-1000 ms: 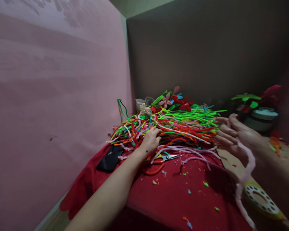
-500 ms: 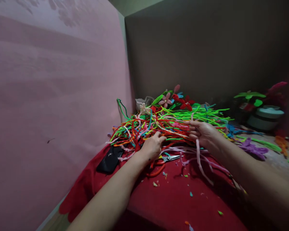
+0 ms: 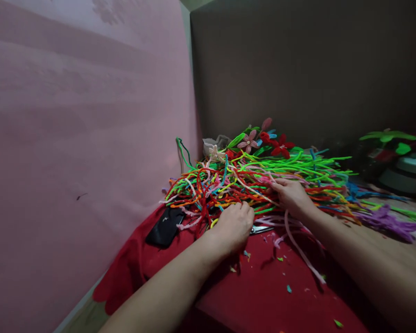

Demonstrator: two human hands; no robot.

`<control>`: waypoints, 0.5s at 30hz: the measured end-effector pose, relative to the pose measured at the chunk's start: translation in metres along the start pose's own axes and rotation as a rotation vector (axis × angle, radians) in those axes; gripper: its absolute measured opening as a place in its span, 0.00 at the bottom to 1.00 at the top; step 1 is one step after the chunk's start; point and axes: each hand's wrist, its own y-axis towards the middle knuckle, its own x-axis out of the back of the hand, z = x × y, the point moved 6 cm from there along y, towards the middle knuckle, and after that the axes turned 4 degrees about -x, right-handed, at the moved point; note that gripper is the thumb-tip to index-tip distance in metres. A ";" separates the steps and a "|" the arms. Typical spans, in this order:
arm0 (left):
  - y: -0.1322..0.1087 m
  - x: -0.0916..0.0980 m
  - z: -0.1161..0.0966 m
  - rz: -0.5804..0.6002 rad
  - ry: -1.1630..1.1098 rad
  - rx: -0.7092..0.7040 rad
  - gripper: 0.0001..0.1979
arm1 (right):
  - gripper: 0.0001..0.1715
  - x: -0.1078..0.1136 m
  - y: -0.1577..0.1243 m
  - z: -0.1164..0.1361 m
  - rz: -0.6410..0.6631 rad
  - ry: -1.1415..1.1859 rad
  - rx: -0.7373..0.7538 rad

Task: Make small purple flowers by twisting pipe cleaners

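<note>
A large heap of coloured pipe cleaners (image 3: 298, 165) lies on the red cloth (image 3: 263, 286). My left hand (image 3: 236, 226) is at the heap's front edge, over the scissors (image 3: 261, 229), with its fingers curled; what they hold, if anything, is hidden. The scissors' blades show to its right, and their handles are covered. My right hand (image 3: 291, 196) pinches a pale pink pipe cleaner (image 3: 300, 249) at the right part of the heap. The free end of that strand hangs down over the cloth.
A black phone (image 3: 165, 226) lies left of the heap. Pipe-cleaner flowers (image 3: 248, 141) stand at the back. A purple piece (image 3: 390, 223) and a lidded container (image 3: 411, 173) are at the right. Small scraps dot the cloth. A pink wall (image 3: 90, 138) rises at the left.
My left hand has moved over the scissors and now covers their handles. My right hand's fingers have closed more around the pale pink strand. The view has shifted a little to the left.
</note>
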 end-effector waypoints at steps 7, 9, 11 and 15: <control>-0.001 0.003 0.002 0.006 -0.034 0.001 0.13 | 0.14 0.001 0.001 -0.010 0.010 -0.195 0.027; -0.002 0.008 0.005 -0.038 -0.078 0.028 0.13 | 0.15 0.001 -0.001 -0.009 0.008 -0.215 0.061; -0.004 0.017 0.012 -0.112 -0.114 0.077 0.13 | 0.16 0.001 -0.003 -0.007 0.003 -0.238 0.092; -0.013 0.036 0.048 -0.317 -0.169 0.308 0.14 | 0.16 0.001 -0.005 -0.007 0.008 -0.249 0.070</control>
